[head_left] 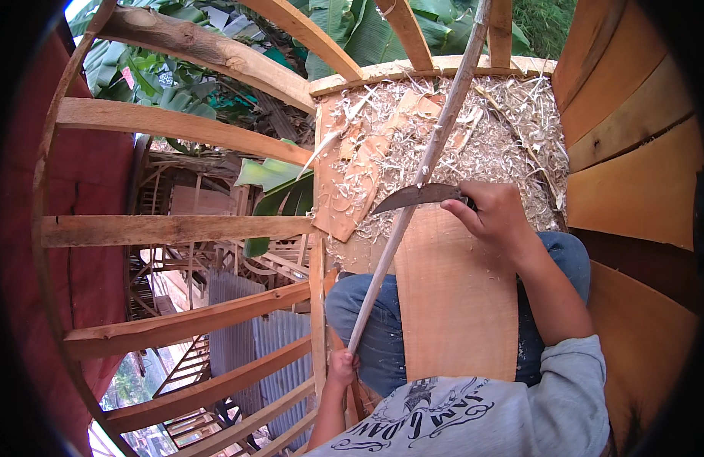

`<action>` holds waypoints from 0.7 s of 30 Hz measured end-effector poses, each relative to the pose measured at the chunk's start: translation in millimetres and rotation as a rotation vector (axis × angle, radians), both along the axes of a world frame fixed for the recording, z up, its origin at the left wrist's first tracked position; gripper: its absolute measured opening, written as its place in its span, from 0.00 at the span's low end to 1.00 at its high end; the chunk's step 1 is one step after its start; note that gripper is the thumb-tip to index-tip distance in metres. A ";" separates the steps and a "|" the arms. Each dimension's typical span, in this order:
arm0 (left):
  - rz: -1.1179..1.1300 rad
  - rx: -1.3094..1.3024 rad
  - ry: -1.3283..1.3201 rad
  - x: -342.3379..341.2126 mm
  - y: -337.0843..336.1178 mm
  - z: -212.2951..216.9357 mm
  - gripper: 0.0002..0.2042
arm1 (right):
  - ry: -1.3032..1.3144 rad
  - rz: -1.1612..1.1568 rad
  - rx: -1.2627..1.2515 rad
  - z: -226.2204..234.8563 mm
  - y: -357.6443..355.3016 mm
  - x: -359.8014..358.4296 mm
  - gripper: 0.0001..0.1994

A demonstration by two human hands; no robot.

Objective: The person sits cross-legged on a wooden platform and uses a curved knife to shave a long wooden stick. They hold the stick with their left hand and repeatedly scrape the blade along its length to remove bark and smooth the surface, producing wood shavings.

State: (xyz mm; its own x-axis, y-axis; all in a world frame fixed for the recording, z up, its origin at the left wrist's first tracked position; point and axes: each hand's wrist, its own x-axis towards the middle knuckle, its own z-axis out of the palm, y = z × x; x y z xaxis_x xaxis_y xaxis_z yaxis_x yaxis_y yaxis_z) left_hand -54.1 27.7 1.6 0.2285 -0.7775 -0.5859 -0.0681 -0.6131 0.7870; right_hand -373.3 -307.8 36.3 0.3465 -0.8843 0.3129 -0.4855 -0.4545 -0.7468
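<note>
My right hand (490, 211) is closed round the handle of a curved knife (418, 196), a dark sickle-like blade pointing left. The blade lies across a long wooden pole (443, 129), touching it about midway along its visible length. Low down by my left knee, my left hand (342, 367) grips the pole's lower end. From there the pole slants up and to the right, out past the top railing. A wide, flat wooden board (457, 297) rests over my lap beneath the knife. The knife's handle is mostly hidden in my fist.
Curled wood shavings (512, 145) cover the floor ahead, with a thin plank (359, 183) among them. Slatted wooden railing (177, 228) bounds the left and far sides; beyond it lie a drop, corrugated sheets (279, 339) and banana leaves (359, 38). A plank wall (633, 183) stands close at right.
</note>
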 end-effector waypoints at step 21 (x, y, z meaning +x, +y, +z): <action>0.008 0.019 -0.038 -1.1 1.0 -1.8 0.36 | -0.031 -0.025 0.048 6.9 -2.2 -1.5 0.18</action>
